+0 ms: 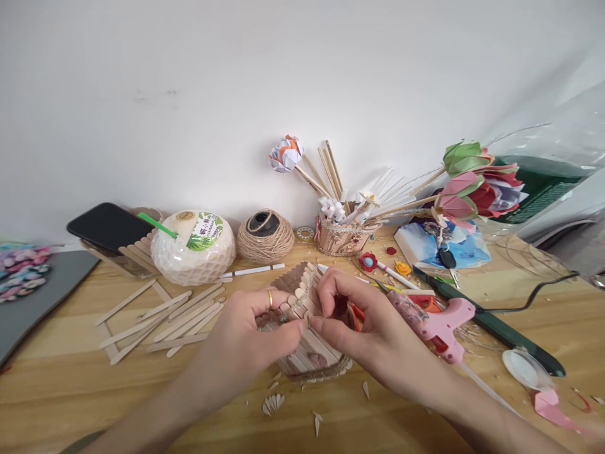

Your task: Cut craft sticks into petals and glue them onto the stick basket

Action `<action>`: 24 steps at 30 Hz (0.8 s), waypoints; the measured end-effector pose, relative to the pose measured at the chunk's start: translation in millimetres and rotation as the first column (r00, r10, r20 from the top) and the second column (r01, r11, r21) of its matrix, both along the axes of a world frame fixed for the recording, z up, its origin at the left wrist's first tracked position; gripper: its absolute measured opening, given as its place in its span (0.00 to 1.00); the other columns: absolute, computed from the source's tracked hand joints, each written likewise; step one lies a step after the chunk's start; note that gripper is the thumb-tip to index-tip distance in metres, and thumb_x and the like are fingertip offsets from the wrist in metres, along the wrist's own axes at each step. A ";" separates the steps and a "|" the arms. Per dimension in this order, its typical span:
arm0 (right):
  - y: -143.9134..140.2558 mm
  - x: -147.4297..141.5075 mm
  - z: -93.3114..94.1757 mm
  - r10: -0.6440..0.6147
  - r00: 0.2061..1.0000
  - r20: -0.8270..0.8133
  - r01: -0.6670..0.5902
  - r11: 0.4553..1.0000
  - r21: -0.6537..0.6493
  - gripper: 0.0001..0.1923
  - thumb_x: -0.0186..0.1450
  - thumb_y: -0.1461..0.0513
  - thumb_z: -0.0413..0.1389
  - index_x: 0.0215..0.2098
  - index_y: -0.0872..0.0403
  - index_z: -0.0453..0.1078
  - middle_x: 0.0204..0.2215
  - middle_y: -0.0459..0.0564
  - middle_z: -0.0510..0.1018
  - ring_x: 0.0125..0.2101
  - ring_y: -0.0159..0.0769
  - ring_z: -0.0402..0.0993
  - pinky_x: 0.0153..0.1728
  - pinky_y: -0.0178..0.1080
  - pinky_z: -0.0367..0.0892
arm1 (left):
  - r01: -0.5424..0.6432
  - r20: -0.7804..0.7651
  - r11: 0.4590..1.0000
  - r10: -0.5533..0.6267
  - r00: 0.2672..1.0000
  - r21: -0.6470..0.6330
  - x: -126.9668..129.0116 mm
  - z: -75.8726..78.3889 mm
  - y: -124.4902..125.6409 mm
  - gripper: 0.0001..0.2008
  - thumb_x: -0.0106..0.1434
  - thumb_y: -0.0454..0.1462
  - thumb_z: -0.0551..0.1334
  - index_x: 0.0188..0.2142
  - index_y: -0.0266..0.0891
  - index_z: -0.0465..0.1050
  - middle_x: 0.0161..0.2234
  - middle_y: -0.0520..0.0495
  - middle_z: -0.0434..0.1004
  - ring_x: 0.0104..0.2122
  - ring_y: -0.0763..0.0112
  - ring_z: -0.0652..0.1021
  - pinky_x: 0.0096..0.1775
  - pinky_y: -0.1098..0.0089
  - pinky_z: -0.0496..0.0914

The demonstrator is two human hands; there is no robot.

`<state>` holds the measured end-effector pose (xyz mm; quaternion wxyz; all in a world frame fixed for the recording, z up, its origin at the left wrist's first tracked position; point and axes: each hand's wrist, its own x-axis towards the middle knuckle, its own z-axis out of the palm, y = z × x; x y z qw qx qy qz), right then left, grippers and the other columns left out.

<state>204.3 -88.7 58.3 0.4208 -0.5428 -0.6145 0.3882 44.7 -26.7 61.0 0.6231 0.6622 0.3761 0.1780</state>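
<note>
A: Class of place?
B: Craft corner, small, at a plain white wall (227,82); home or studio, cannot be told.
A: Evidence, materials?
B: Wooden tabletop (51,397), littered with scraps. Flat wooden craft sticks (193,325), loose, to the left. Twine (265,238), one wound ball. Glue gun (454,321), pink, lying to the right.
A: Handmade items?
B: Paper flowers (286,154), several, on stems. Decorated container (343,239), one, holding thin rods. Stick-built piece (300,360), one, front centre.
A: Personal effects?
B: Coconut drink (193,252), green straw. Phone (109,226), dark screen. Key fob (447,258), black, with keys. Everyday belongings among supplies; informal rather than factory.
</note>
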 end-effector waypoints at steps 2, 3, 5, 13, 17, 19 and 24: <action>0.2 2.4 -1.0 0.019 1.000 0.009 -0.019 1.000 0.010 0.09 0.60 0.67 0.52 0.26 0.52 0.57 0.24 0.40 0.60 0.24 0.28 0.56 0.25 0.33 0.54 | 0.012 0.013 1.000 -0.012 1.000 -0.015 -1.6 -1.3 0.9 0.05 0.52 0.35 0.57 0.22 0.37 0.67 0.21 0.54 0.63 0.25 0.73 0.65 0.28 0.72 0.60; 0.5 3.3 -1.0 0.031 0.999 0.008 -0.031 0.999 0.012 0.08 0.60 0.67 0.52 0.27 0.52 0.57 0.25 0.40 0.60 0.25 0.28 0.56 0.25 0.33 0.55 | 0.017 0.034 0.999 -0.016 0.999 -0.031 -2.5 -1.4 1.3 0.05 0.52 0.35 0.57 0.22 0.37 0.67 0.22 0.54 0.63 0.25 0.73 0.65 0.28 0.72 0.60; 1.3 3.7 -0.5 0.040 0.999 -0.010 -0.039 0.999 0.009 0.07 0.59 0.66 0.53 0.28 0.52 0.58 0.25 0.41 0.61 0.25 0.29 0.57 0.26 0.33 0.55 | 0.028 0.100 0.997 -0.020 0.995 -0.075 -3.9 -0.7 1.6 0.05 0.52 0.35 0.56 0.23 0.37 0.68 0.23 0.53 0.65 0.26 0.73 0.65 0.29 0.72 0.61; -0.5 -4.9 -0.5 -0.045 0.998 -0.042 0.046 0.999 0.024 0.09 0.57 0.68 0.52 0.26 0.52 0.56 0.24 0.40 0.60 0.24 0.29 0.56 0.25 0.33 0.54 | 0.040 0.181 0.988 -0.013 0.983 -0.148 -5.7 5.3 -1.7 0.09 0.50 0.33 0.54 0.28 0.38 0.72 0.25 0.52 0.69 0.30 0.70 0.67 0.33 0.72 0.63; -2.6 -3.1 0.6 -0.016 0.998 -0.067 0.015 1.000 -0.006 0.11 0.52 0.71 0.51 0.28 0.52 0.56 0.26 0.41 0.59 0.24 0.29 0.55 0.26 0.33 0.54 | 0.046 0.186 0.987 -0.017 0.982 -0.152 -5.0 4.3 -1.6 0.09 0.48 0.33 0.53 0.28 0.38 0.71 0.24 0.53 0.67 0.28 0.71 0.65 0.31 0.72 0.62; -2.5 -2.6 1.1 -0.007 0.995 -0.104 0.005 1.000 -0.016 0.09 0.54 0.69 0.52 0.28 0.52 0.56 0.25 0.41 0.59 0.25 0.30 0.55 0.26 0.33 0.54 | 0.047 0.184 0.988 -0.018 0.983 -0.150 -4.8 2.7 -1.7 0.09 0.48 0.33 0.54 0.28 0.38 0.71 0.24 0.53 0.67 0.28 0.70 0.65 0.31 0.71 0.62; 0.7 -0.8 -1.2 0.002 0.996 -0.090 -0.005 0.999 -0.035 0.07 0.59 0.65 0.53 0.28 0.52 0.56 0.24 0.40 0.59 0.23 0.29 0.54 0.25 0.34 0.53 | 0.050 0.189 0.986 -0.020 0.982 -0.159 -5.2 -0.7 -1.8 0.11 0.48 0.34 0.54 0.31 0.38 0.71 0.23 0.53 0.66 0.29 0.68 0.68 0.31 0.70 0.62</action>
